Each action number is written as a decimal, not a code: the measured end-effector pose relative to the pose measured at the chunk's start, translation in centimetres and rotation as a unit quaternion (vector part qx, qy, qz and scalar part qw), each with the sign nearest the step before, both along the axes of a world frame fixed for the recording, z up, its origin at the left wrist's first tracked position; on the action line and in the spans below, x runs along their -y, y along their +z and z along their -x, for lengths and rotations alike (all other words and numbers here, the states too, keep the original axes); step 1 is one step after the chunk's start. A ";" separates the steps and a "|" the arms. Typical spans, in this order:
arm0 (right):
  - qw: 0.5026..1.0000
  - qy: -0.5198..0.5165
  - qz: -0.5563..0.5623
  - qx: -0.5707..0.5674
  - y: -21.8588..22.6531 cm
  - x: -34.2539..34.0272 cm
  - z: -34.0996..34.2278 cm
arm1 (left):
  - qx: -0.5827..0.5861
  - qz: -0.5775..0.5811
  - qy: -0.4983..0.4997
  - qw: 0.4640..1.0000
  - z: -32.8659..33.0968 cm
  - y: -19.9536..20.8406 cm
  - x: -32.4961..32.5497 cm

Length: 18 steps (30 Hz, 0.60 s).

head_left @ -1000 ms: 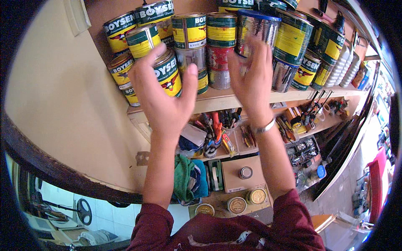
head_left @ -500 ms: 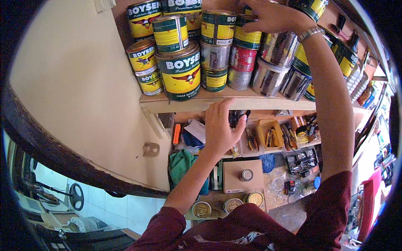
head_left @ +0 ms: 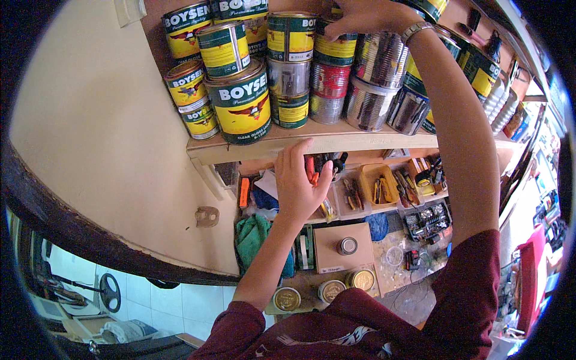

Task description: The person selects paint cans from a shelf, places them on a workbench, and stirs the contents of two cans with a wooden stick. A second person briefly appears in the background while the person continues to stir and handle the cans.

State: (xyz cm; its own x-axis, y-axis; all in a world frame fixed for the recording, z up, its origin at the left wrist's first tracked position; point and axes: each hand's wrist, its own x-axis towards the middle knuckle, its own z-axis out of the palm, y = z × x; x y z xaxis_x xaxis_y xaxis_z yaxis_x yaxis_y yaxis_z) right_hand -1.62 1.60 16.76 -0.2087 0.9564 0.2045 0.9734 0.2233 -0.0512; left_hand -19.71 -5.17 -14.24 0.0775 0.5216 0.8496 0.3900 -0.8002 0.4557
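My right hand (head_left: pixel 375 17) reaches up to the top of the stacked paint cans, thumb apart from the fingers. Its thumb lies by the upper rim of a green-and-yellow paint can (head_left: pixel 335 51); the other fingertips run toward the top edge and are partly cut off. My left hand (head_left: pixel 302 183) is raised below, open and holding nothing visible, its fingertips at the front edge of the wooden shelf (head_left: pixel 252 146). Left of the right hand stand another small paint can (head_left: pixel 291 37) and a large green-and-yellow can (head_left: pixel 240 105). Bare metal cans (head_left: pixel 373 105) stand under my right wrist.
Below are a yellow bin of tools (head_left: pixel 379 185), a black case of small parts (head_left: pixel 427 222), and a cardboard box (head_left: pixel 343 246) bearing a small can (head_left: pixel 347 245). Several gold-lidded cans (head_left: pixel 287 298) stand near my body. A pale panel (head_left: pixel 108 120) rises at left.
The whole view has shifted, so shelf, cans and both arms sit further left. My right hand stays at the upper cans and my left hand at the shelf edge.
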 end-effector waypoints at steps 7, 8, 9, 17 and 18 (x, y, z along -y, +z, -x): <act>0.990 0.122 -0.020 -0.062 -0.2 -0.3 -1.4 | 0.005 -0.038 0.006 0.999 -0.6 0.7 -0.6; 0.993 0.099 -0.022 -0.053 0.3 0.1 -1.1 | 0.004 -0.038 0.007 0.999 -0.6 0.8 -0.6; 0.996 0.076 -0.023 -0.043 0.6 0.4 -0.9 | 0.007 -0.038 0.005 0.999 -0.6 1.0 -0.7; 0.990 0.112 -0.058 -0.062 0.2 0.7 -1.1 | 0.040 -0.046 -0.028 0.998 -1.6 2.0 -0.9; 0.987 0.137 -0.053 -0.064 0.1 1.1 -0.9 | 0.034 -0.044 -0.025 0.998 -2.0 2.3 -0.7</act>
